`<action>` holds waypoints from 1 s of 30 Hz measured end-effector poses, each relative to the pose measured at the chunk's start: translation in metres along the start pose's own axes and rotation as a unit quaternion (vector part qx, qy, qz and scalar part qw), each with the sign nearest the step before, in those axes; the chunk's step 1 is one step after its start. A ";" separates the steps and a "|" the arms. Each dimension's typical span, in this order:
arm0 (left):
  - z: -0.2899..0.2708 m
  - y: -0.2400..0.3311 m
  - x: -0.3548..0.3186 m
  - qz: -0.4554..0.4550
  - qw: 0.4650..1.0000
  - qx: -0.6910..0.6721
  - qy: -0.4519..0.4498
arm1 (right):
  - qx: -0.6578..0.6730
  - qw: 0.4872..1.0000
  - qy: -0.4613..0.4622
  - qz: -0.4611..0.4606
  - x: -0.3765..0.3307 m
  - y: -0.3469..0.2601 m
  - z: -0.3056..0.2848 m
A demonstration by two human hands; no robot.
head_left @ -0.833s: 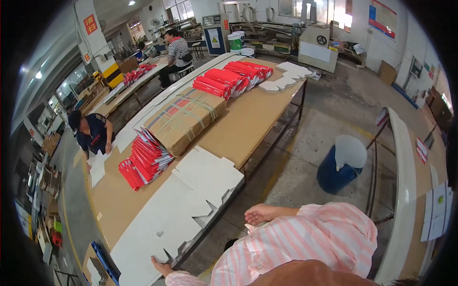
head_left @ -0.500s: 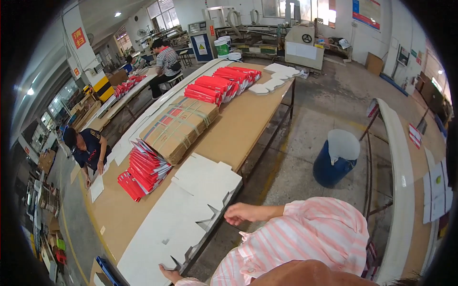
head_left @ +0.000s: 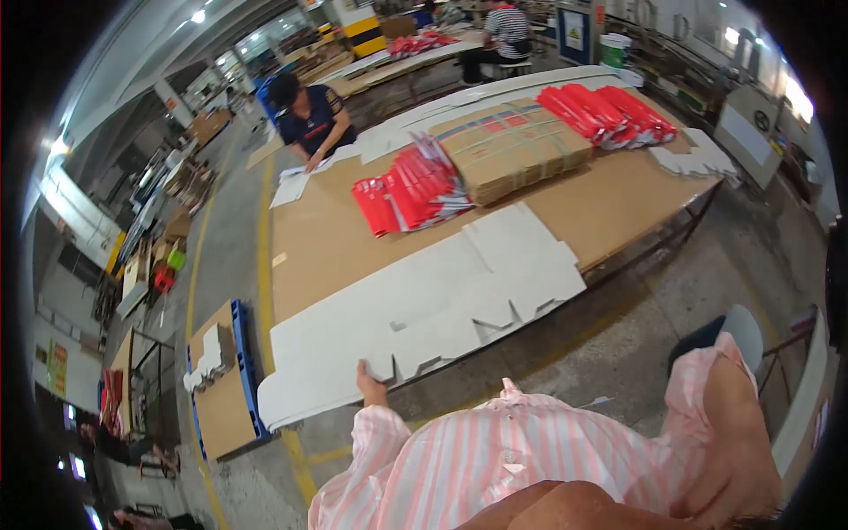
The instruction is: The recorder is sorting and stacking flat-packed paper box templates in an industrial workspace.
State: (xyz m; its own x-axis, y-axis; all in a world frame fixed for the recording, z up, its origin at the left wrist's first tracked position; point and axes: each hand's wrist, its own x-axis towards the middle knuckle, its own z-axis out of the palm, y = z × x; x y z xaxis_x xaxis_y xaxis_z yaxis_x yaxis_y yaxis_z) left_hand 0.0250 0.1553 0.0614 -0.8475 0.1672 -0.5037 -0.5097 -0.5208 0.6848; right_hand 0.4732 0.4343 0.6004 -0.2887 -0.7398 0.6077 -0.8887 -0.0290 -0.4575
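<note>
White flat cardboard (head_left: 424, 300) against left hand (head_left: 371, 387)

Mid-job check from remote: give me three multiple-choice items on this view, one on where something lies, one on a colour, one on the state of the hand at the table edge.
1. Where does the large flat white die-cut cardboard sheet lie?
A. On the floor
B. On the near part of the long brown table
C. On the blue pallet

2. What colour are the fanned stacks of flat folded cartons beside the brown corrugated box?
A. Red
B. Green
C. Yellow

3. What is the person's left hand doing?
A. Hanging free in the air
B. Resting on the blue bin
C. Touching the near edge of the white sheet

Key: 1 B, the sheet spreads across the tabletop's near end. 2 A, the stacks are plainly red. 3 C, the fingers meet the sheet's notched edge; the right hand is out of view.
</note>
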 end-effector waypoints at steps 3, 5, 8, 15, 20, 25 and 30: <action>0.019 0.000 -0.019 0.008 1.000 -0.004 0.019 | -0.067 0.996 0.035 -0.053 0.014 0.023 0.008; 0.025 -0.003 -0.016 0.024 0.999 -0.009 0.028 | -0.113 0.973 0.144 -0.141 0.025 0.035 0.015; 0.015 0.002 -0.015 0.037 0.999 -0.021 0.033 | 0.053 0.977 0.187 -0.085 0.027 0.044 0.025; -0.014 0.001 0.006 0.071 0.996 -0.045 0.010 | 0.008 0.978 -0.135 -0.160 0.070 0.064 0.006; 0.007 -0.012 0.006 0.051 0.998 -0.048 0.010 | -0.145 0.974 0.174 -0.032 0.069 0.092 0.017; 0.009 -0.008 -0.002 0.048 0.998 -0.050 -0.006 | 0.054 0.992 0.107 -0.036 0.071 0.091 0.017; 0.006 -0.015 0.010 0.036 0.998 -0.057 0.011 | 0.053 0.985 -0.137 -0.090 0.085 0.093 -0.008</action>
State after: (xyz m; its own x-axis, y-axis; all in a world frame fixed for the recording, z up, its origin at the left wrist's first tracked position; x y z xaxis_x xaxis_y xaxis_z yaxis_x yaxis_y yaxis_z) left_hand 0.0232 0.1698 0.0499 -0.8772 0.1081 -0.4678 -0.4267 -0.6222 0.6563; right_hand 0.3631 0.3742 0.6144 -0.0096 -0.8692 0.4944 -0.8705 -0.2360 -0.4318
